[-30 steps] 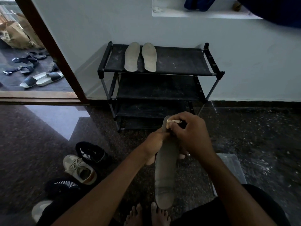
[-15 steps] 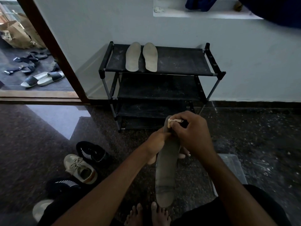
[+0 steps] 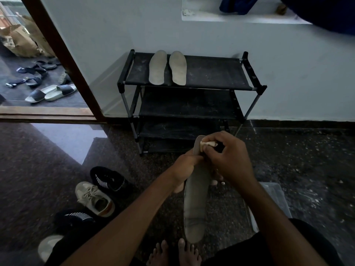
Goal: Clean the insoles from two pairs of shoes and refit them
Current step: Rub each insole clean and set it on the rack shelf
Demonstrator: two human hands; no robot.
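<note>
Bracing grey insole (image 3: 195, 204) in my left hand (image 3: 185, 167), steadying toe; right hand (image 3: 228, 160) pinches pale cloth wad (image 3: 206, 144), scrubbing there.

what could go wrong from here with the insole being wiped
The left hand grips the grey insole only near its upper part; the lower end hangs free, so it may flex or slip to the floor.
The right hand pinches a small pale cloth at the tip, so coverage may be patchy.
The two pale insoles lie on the dusty-looking top shelf of the rack and may pick up dirt.
</note>
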